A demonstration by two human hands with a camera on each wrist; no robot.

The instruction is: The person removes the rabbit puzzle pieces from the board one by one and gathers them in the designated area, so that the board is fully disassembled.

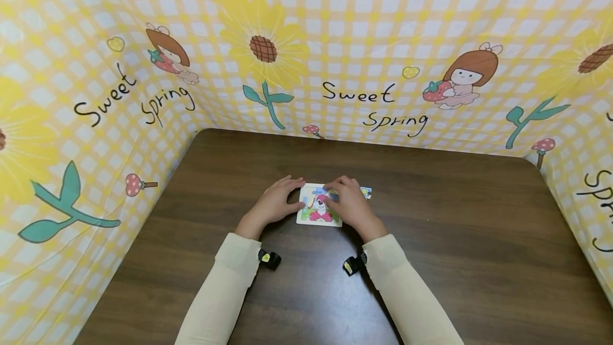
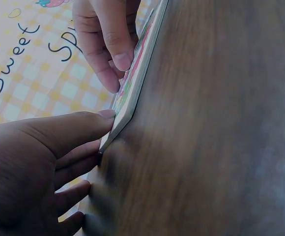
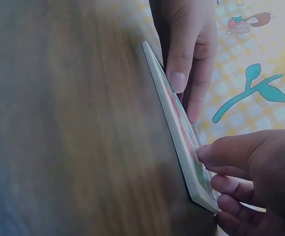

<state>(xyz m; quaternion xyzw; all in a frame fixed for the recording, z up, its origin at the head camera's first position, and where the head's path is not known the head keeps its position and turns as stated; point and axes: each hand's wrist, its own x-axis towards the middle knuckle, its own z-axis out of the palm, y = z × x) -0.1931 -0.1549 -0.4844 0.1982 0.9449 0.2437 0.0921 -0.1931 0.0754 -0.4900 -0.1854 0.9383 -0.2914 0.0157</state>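
Observation:
A small jigsaw puzzle (image 1: 320,216) in a pale frame lies on the brown table, with a pink and white cartoon character in its picture. My left hand (image 1: 275,202) is at its left side, thumb at the rim and fingers around the edge. In the left wrist view, the left thumb (image 2: 103,115) meets the frame's corner. My right hand (image 1: 351,204) reaches over the puzzle's right part, bent thumb and index finger down on the picture. In the right wrist view, the right thumb (image 3: 206,153) touches the surface; I cannot tell whether a piece is between its fingers.
A loose puzzle piece (image 1: 366,192) lies on the table just right of the right hand. A yellow checked cloth (image 1: 297,68) with flowers and lettering rises behind the table (image 1: 455,249) and along its sides. A black wrist camera (image 1: 354,264) is strapped by each sleeve.

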